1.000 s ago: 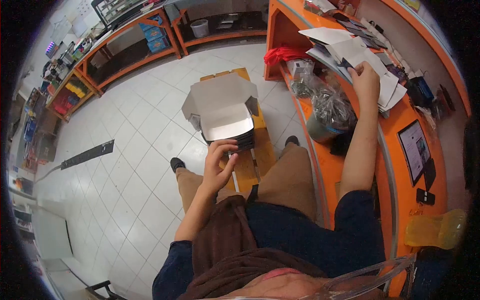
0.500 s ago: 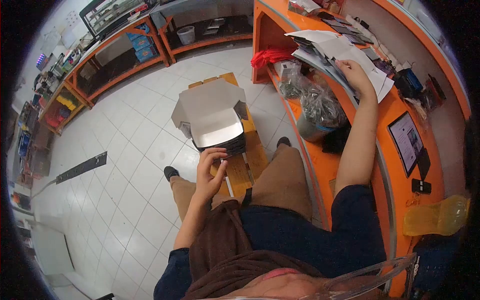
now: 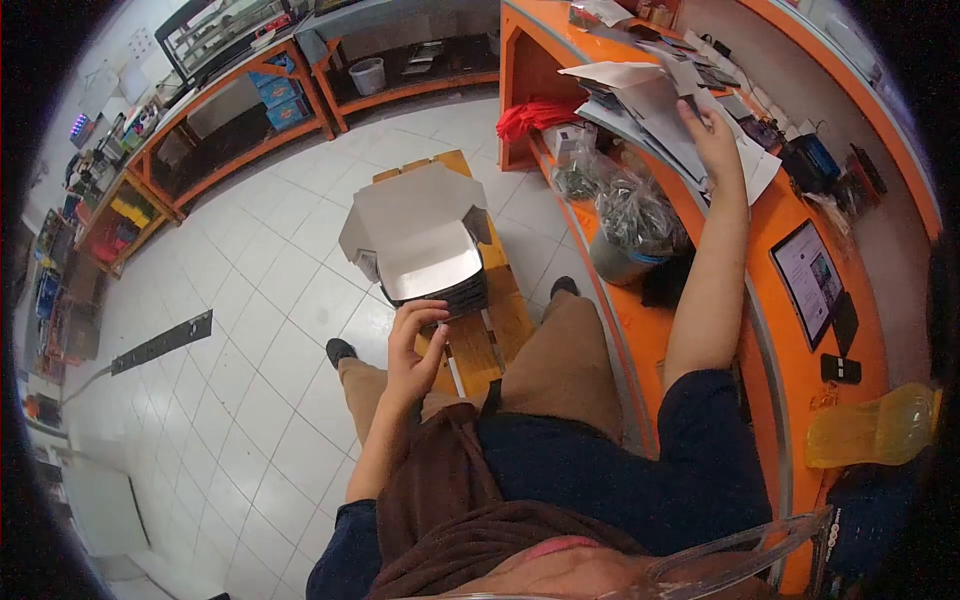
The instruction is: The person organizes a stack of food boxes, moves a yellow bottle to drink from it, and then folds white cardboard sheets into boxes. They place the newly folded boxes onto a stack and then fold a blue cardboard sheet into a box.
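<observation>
My left hand (image 3: 417, 345) is raised at the front of a lidded box (image 3: 430, 275), its fingers loosely bent and thumb apart, holding nothing. The box stands with its lid up on a wooden bench between my legs; its white inside shows. Out to the right, my right hand (image 3: 712, 145) is over a fanned pile of papers (image 3: 625, 78) on the orange counter. Its fingertips grip a thin grey-white sheet (image 3: 684, 72), which is smeared by motion. Dark flat pieces lie among the papers.
The orange counter (image 3: 790, 400) curves along my right, with a tablet (image 3: 808, 278), a small black device (image 3: 841, 369) and a yellow bottle (image 3: 870, 430) on it. On the shelf below is a bin lined with clear plastic (image 3: 625, 255). A black strip (image 3: 162, 343) appears at left.
My right hand has moved up and away over the paper pile, and the thin sheet at its fingertips has swung up toward the back. My left hand and the box hold their places.
</observation>
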